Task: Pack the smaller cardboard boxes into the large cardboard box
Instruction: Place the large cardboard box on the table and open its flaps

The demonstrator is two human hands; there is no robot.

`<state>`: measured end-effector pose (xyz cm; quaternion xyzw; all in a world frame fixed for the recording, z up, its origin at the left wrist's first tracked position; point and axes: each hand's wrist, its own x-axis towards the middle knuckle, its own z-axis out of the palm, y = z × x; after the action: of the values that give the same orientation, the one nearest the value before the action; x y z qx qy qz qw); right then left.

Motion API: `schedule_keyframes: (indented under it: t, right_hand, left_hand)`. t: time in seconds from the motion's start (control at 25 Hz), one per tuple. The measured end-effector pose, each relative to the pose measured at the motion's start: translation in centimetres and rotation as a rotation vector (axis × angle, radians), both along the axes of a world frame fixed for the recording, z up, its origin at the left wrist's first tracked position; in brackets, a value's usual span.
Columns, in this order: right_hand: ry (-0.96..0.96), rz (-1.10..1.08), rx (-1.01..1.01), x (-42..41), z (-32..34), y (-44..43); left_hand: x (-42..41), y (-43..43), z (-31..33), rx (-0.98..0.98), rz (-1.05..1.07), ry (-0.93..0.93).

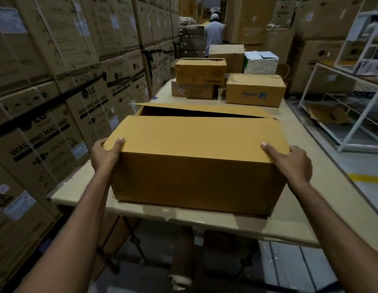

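The large cardboard box (pixel 196 161) stands at the near end of the table (pixel 323 132). Its near flap lies folded over the top and its far flap stands half open, leaving a dark gap. My left hand (pixel 104 154) grips the box's near left top corner, thumb on the flap. My right hand (pixel 291 162) grips the near right top corner the same way. Smaller boxes wait at the table's far end: a tan box (pixel 200 71) stacked on a darker one (pixel 193 89), a box with a blue logo (pixel 255 89), and a white and green box (pixel 261 62).
Stacked washing-machine cartons (pixel 57 92) wall the left side. White wire shelving (pixel 353 106) stands at the right, with a yellow floor line (pixel 365 178) below it. A person (pixel 214 32) stands far back in the aisle. Another brown box (pixel 227 52) sits behind the small ones.
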<state>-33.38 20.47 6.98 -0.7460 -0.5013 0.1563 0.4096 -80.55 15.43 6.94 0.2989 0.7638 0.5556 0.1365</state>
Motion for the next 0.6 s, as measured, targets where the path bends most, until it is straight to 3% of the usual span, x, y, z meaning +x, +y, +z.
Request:
schedule_keyframes:
  t: [0.12,0.2,0.4,0.52,0.6]
  right_hand:
    - [-0.090,0.075,-0.053,0.3,0.9,1.2]
    - [-0.230,0.141,0.059,0.5,2.3,3.1]
    - [-0.344,0.609,0.282,-0.1,6.9,11.2]
    - [-0.481,0.972,0.116,-1.5,7.5,17.0]
    - [-0.572,1.105,-0.052,-2.8,6.0,20.0]
  left_hand:
    - [3.8,0.0,0.4,0.002,0.130,0.022]
    - [9.0,0.1,0.2,0.056,0.166,-0.003]
    - [24.9,3.2,-0.7,0.139,0.096,-0.062]
    - [30.3,6.0,-1.0,0.160,0.205,-0.056]
    - [32.1,7.5,-1.0,0.125,0.295,-0.039]
